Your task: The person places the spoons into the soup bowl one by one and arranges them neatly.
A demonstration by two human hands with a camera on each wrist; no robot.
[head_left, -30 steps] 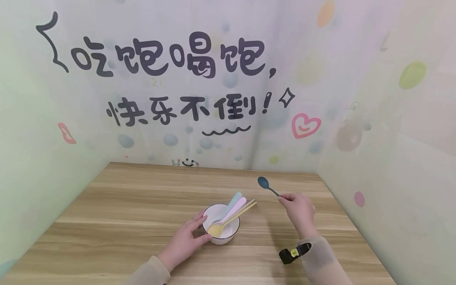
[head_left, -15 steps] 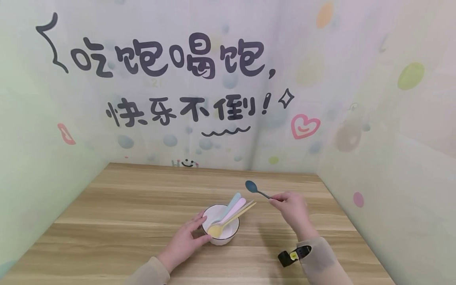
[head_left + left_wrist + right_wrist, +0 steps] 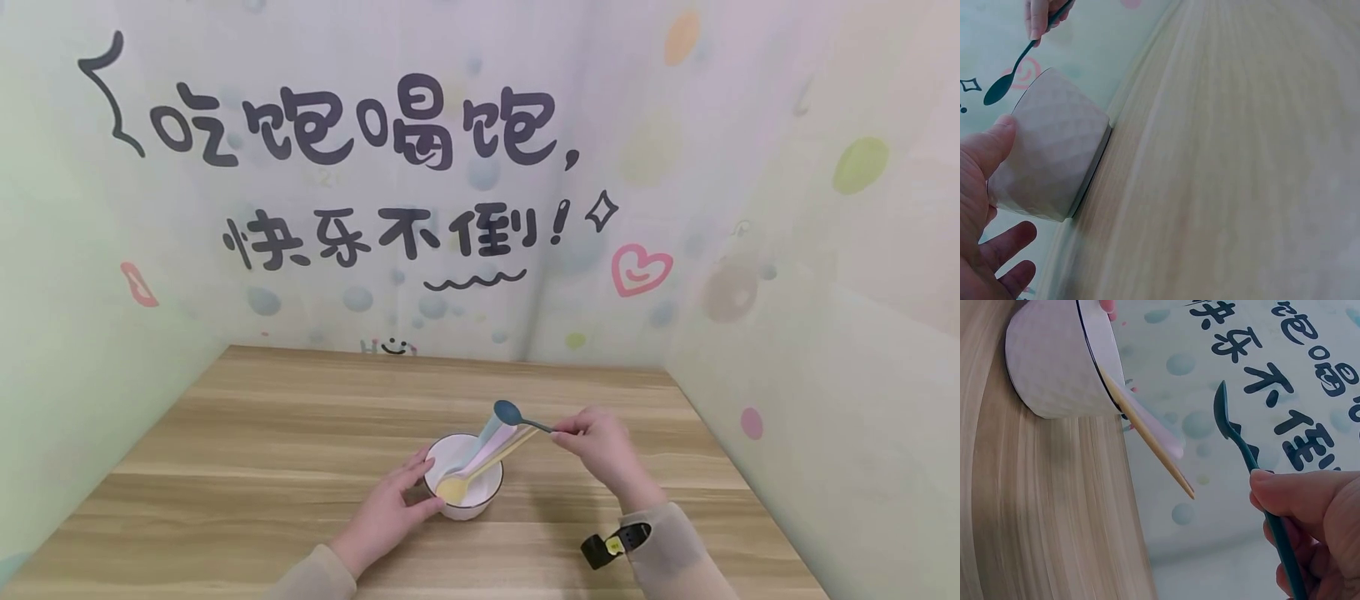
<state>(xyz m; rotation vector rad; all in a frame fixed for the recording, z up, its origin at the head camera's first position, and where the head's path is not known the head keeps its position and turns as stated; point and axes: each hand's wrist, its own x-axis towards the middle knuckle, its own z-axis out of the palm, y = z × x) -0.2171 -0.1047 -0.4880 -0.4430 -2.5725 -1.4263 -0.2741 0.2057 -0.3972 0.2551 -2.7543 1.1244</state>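
Observation:
My left hand (image 3: 386, 510) holds the white bowl (image 3: 467, 512) by its near left side, thumb and fingers at the dark rim. The bowl stands on the table; its faceted outer wall (image 3: 1054, 137) shows in the left wrist view. A yellow spoon (image 3: 452, 490), a pink-handled piece (image 3: 1166, 440) and a light blue one (image 3: 486, 435) lean in it, handles sticking out at the far right. In my right hand (image 3: 603, 457) a dark teal spoon (image 3: 507, 412) is pinched by its handle. The spoon's head points left and overlaps the leaning handles in the head view.
The wood-grain table (image 3: 285, 417) extends on both sides of the bowl. Patterned walls enclose it, with large dark lettering on the back wall (image 3: 330, 308). A black strapped device (image 3: 615, 546) sits at the right wrist.
My right hand has moved left and slightly down with the teal spoon, bringing its head from right of the bowl to over the leaning handles. The left hand keeps its place on the bowl.

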